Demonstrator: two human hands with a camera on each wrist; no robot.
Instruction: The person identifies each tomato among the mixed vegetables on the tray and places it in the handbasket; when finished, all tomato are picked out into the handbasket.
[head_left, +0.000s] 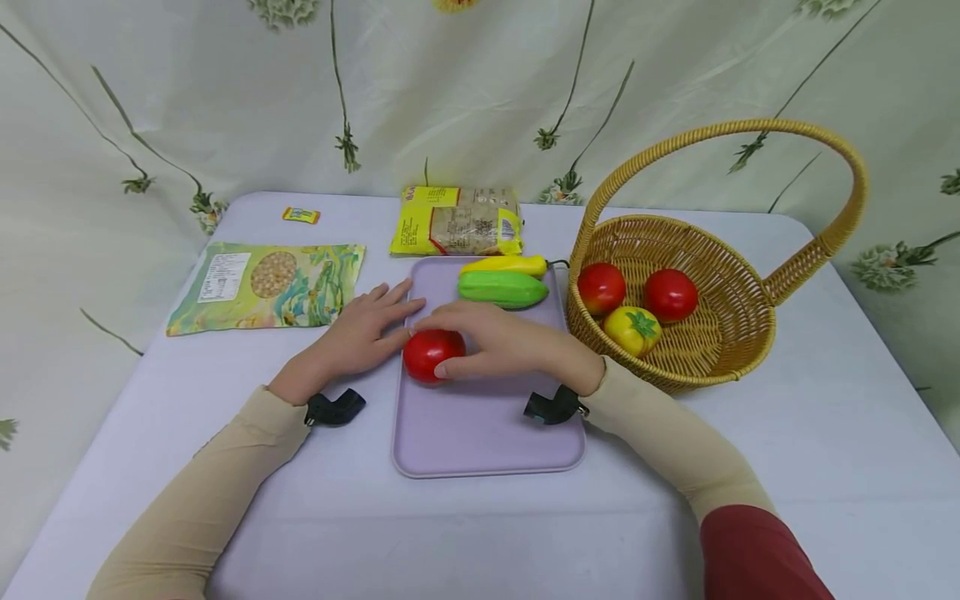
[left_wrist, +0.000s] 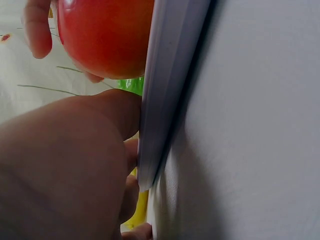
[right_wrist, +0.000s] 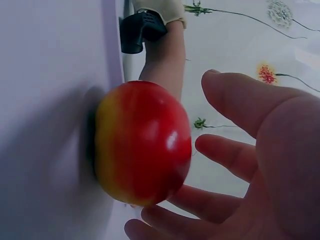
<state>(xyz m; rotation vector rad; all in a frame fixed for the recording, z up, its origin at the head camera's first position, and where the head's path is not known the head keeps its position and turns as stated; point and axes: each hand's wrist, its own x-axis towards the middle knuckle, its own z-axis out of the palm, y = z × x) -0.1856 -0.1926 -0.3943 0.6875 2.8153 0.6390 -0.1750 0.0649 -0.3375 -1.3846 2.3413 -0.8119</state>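
A shiny red apple (head_left: 431, 357), yellowish on one side, rests on the purple tray (head_left: 487, 442) near its left edge. My right hand (head_left: 498, 340) hovers over the apple from the right. In the right wrist view its thumb (right_wrist: 232, 97) stands apart from the apple, and its loosely bent fingers are spread close beside it. My left hand (head_left: 365, 332) lies across the tray's left rim, fingers extended, its thumb close to the apple. Behind the apple on the tray lie a green ridged fruit (head_left: 502, 289) and a yellow pepper (head_left: 506, 266).
To the right, a wicker basket (head_left: 738, 354) with a tall handle holds two red fruits (head_left: 671, 295) and a yellow fruit (head_left: 632, 331). A colourful flat bag (head_left: 315, 287) lies left, a yellow-and-clear bag (head_left: 468, 227) behind the tray, and a small yellow packet (head_left: 301, 215) at back left.
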